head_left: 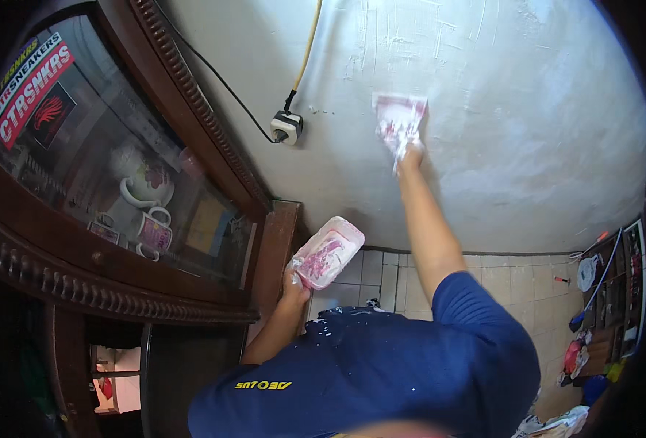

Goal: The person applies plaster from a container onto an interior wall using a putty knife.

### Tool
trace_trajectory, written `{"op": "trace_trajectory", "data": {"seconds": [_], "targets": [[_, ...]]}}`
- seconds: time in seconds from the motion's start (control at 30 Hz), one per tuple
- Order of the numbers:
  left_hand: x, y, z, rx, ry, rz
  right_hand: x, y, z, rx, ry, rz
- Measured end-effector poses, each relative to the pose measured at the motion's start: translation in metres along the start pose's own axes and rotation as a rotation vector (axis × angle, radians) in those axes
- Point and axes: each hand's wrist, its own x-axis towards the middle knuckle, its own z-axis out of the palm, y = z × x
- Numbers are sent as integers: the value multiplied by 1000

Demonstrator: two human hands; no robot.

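My right hand (409, 157) grips a wide, flat putty spreader (400, 109), smeared white over pink, held against the pale plastered wall (498, 146). My left hand (294, 281) holds a shallow pink tray (330, 250) with white paste in it, low and left of the spreader. Both hands have white smears on them. A white power socket block (286, 127) with a black cord and a yellow cable hangs on the wall to the left of the spreader.
A dark wooden glass cabinet (137, 69) with mugs inside stands close on my left, with a wooden ledge (279, 226) beside it. Below the wall is a tiled floor (498, 288). At the far right, a low shelf (608, 299) holds mixed items, with cloths nearby.
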Motion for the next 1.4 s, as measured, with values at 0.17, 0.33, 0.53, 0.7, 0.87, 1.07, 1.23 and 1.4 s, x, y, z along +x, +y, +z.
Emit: {"op": "trace_trajectory", "data": {"seconds": [0.17,0.33,0.53,0.7,0.87,1.07,1.23,1.4], "targets": [[-12,7,-16,9,86,-15,-147,86,-64,121,-28,502],[-11,7,-8,38,175,8,-100,-61,32,272,-219,309],[-8,6,2,4,33,-7,-28,-257,167,233,-301,-242],[-14,5,1,28,75,-7,20,-79,88,26,-123,-107],[-18,9,-7,-13,15,-56,-120,115,-70,-99,44,432],[-20,19,3,20,109,53,-189,69,-102,283,-161,652],[7,29,3,-20,122,153,-162,-42,-76,122,-526,455],[30,37,25,-57,5,226,-190,-87,-54,102,-533,716]]}}
